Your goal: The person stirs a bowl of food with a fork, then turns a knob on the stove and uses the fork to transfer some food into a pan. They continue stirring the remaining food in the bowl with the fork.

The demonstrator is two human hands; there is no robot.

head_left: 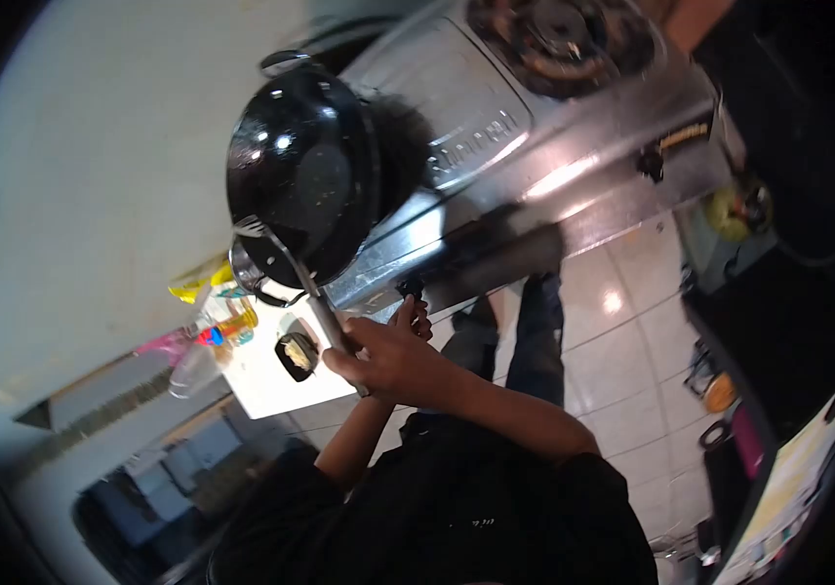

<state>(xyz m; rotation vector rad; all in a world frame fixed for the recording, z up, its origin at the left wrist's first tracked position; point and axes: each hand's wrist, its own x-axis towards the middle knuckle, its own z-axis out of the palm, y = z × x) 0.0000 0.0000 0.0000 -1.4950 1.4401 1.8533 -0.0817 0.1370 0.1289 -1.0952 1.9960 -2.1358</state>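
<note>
My right hand (388, 359) is closed around the handle of a slotted spatula (302, 278). Its slotted metal head lies over the near rim of a black wok (305, 185). The wok sits on the left side of a steel gas stove, and its inside looks dark and shiny with a few small bits at the bottom. Partly hidden behind the right hand, my left hand (420, 320) has its fingers closed on a dark stove knob (410, 290) at the stove's front edge.
A second burner (564, 39) is at the stove's right end, with another knob (650, 164) on the front. On a white table (261, 390) left of my hands are a small black dish (297, 354) with pale food and several bottles (232, 330). Tiled floor (613, 341) lies below.
</note>
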